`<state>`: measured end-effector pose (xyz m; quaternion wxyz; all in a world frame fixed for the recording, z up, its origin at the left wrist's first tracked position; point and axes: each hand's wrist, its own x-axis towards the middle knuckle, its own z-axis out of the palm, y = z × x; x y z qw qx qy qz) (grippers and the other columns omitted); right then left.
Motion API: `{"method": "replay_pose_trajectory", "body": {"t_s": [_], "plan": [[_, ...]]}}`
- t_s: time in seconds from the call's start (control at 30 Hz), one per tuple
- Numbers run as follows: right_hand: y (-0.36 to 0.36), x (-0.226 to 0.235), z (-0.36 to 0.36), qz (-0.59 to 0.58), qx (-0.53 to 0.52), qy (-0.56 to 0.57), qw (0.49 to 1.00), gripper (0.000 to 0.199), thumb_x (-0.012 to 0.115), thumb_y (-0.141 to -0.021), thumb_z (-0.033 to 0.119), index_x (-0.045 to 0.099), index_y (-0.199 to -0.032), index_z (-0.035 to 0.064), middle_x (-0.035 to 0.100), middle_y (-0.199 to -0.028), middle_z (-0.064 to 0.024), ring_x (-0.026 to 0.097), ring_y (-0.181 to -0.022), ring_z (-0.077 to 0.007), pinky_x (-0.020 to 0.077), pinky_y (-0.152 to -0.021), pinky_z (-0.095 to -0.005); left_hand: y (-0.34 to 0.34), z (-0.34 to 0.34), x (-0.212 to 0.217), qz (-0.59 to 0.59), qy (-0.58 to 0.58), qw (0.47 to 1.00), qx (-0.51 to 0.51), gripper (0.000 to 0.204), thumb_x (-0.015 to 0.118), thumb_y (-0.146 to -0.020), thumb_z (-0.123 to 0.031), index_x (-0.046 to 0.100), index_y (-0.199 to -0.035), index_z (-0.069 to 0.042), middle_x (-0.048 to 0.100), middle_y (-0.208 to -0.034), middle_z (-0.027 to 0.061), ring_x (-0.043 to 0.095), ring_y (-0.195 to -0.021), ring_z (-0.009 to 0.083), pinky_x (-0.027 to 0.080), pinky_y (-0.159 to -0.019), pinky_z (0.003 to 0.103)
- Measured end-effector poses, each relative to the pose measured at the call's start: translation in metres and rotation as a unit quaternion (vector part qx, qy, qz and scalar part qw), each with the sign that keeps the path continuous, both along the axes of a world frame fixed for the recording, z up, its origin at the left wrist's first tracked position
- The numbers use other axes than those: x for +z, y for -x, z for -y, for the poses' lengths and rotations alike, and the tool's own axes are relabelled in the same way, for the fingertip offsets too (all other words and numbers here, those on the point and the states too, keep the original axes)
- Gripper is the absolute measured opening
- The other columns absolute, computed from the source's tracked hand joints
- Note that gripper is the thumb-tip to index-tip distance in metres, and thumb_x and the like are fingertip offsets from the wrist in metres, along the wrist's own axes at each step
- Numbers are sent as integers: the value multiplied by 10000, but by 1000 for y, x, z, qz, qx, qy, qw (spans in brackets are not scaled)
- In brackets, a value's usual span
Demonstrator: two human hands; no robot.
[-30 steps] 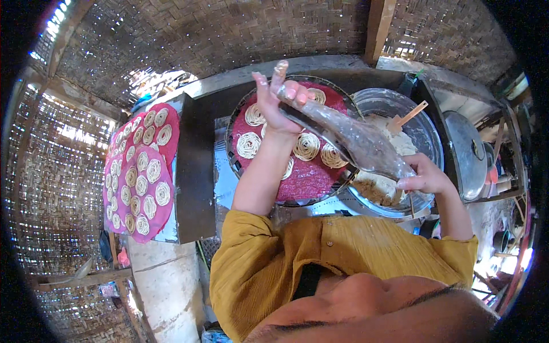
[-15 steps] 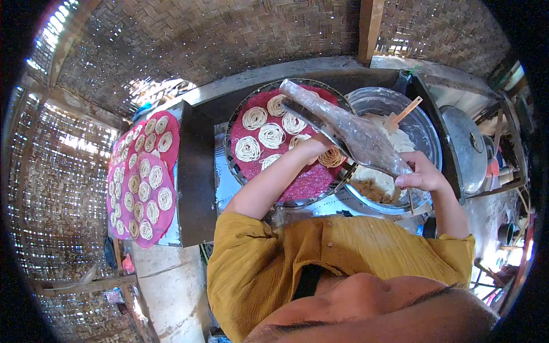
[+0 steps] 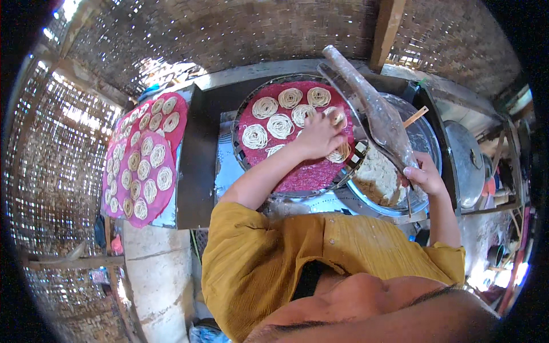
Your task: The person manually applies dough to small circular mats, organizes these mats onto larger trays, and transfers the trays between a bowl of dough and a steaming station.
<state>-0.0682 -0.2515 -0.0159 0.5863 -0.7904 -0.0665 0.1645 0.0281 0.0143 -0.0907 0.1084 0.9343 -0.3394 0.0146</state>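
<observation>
My right hand [image 3: 426, 174] is closed round the near end of a long wooden hand press [image 3: 384, 117], two flour-dusted pieces lying together, tilted up and away over the tray's right edge. My left hand [image 3: 319, 136] reaches over a round tray [image 3: 243, 154] lined with dark pink cloth [image 3: 303, 182]. Its fingers are spread at the coils on the right side; whether they touch one cannot be made out. Pale coiled noodle nests [image 3: 279, 126] lie on the cloth, and a browner nest [image 3: 338, 152] sits just right of my left hand.
Right of the tray stands a wide metal basin [image 3: 430, 143] with pale flour [image 3: 377, 168], brown crumbs and a wooden-handled scoop [image 3: 416, 116]. At the left, more nests lie on pink cloths [image 3: 140, 208] beyond a dark partition [image 3: 197, 166]. A big lidded pot [image 3: 463, 166] stands far right.
The press has swung to the right and stands steeper, away from the tray's middle. My left hand has come out from under it and spread its fingers over the nests.
</observation>
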Motion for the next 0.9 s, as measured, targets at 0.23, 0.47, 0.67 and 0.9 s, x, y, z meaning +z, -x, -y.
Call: {"method": "replay_pose_trajectory", "body": {"t_s": [0.23,0.47,0.67,0.9], "plan": [[5,-5,-33,-100,179,-96,974,547,452,-759,526,530,-804,-13,544,-640,-68,503,-452,-142,396,-417,-248,-28,-45,78,-434,809,334,-215,758,177,-760,-654,308,-1244,-85,344,-1265,136,373,-1130,298,294,-924,446],[-11,-20,-64,-204,137,-28,969,534,294,-842,497,513,-754,18,538,-602,-72,507,-445,-136,406,-391,-252,-24,-77,44,-397,858,287,-152,674,344,-765,-603,352,-1212,-98,395,-587,-24,428,-577,153,408,-673,386],[-12,-25,-81,-137,186,48,972,531,334,-834,484,519,-721,-1,505,-551,-65,478,-424,-139,392,-398,-266,-15,-96,25,-341,882,284,-160,579,345,-779,-583,449,-1146,-148,349,-498,-58,364,-478,97,387,-590,300],[-5,7,-67,-66,153,152,974,475,401,-805,464,509,-690,15,483,-527,-46,459,-422,-113,369,-387,-244,-3,-94,39,-305,876,287,-240,549,297,-796,-577,488,-1121,-177,397,-498,-31,415,-481,129,421,-612,362]]}}
